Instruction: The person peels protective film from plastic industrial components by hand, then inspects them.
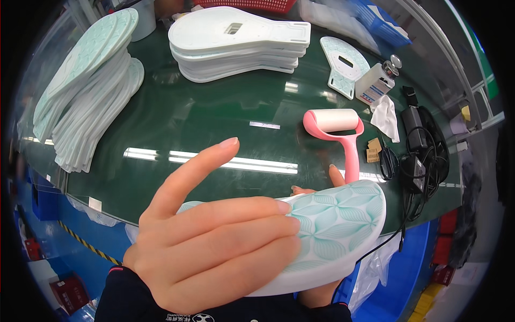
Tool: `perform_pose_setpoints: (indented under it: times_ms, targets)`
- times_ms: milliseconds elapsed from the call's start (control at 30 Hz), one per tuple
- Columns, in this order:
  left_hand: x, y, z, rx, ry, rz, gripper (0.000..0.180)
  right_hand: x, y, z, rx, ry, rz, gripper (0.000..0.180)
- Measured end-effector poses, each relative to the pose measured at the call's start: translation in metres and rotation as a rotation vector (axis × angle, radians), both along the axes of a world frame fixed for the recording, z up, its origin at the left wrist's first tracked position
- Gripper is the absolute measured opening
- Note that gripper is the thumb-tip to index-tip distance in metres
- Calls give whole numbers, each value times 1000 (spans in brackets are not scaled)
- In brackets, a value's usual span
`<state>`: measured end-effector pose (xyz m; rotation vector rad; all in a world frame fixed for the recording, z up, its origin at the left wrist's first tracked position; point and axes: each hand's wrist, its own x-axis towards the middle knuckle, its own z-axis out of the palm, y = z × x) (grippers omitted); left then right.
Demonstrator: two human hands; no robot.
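A white plastic panel [338, 228] with a rounded end and a teal leaf pattern is tilted in front of me, low in the view. My left hand [220, 241] lies across its patterned face, three fingers stretched flat and the index finger raised off it. The thumb is hidden. Behind and under the panel, my right hand [335, 176] supports it; only some fingertips past the far edge and the wrist below show. Just beyond those fingertips lies a pink-handled lint roller [335, 126] with a white roll.
Stacks of similar white panels [94, 102] [238, 43] stand at the far left and back. A loose panel piece [343, 64], a pump bottle [378, 80], a white cloth [385, 118], scissors [388, 162] and black cables [424, 155] line the right side of the green table [214, 118].
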<state>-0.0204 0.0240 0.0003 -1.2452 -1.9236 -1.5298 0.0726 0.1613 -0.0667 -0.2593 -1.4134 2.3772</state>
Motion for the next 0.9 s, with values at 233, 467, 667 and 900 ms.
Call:
perform_pose_setpoints:
  times_ms: [233, 467, 667, 900]
  targets:
    - [-6, -15, 23, -417, 278, -32, 4, 1, -2, 2, 8, -98, 40, 94]
    - [-8, -16, 7, -321, 105, -114, 26, 5, -11, 7, -432, 38, 269, 101]
    - [-28, -15, -3, -354, -189, -138, 37, -9, -16, -17, -857, -7, 442, 63]
    - [-80, -32, 7, 3, -817, -141, 22, -18, -32, -6, -382, -191, 710, 55]
